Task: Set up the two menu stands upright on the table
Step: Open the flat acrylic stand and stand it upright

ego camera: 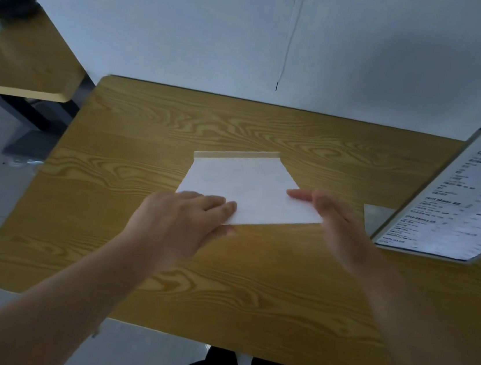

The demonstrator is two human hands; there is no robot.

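Observation:
A white menu stand [247, 189] lies blank side up in the middle of the wooden table [221, 277], with its pale wooden base strip [236, 155] at the far edge. My left hand [180, 217] holds its near-left corner, fingers on top and thumb below. My right hand [331, 221] grips its near-right corner. A second menu stand [467, 204], printed with a coffee and drinks list, leans tilted at the table's right edge on a clear base [376, 217].
A white wall runs right behind the table, with a thin dark cable [290, 37] hanging down it. Another wooden table [20, 64] stands at the far left with a dark round object [15, 7] on it. Grey floor lies to the left.

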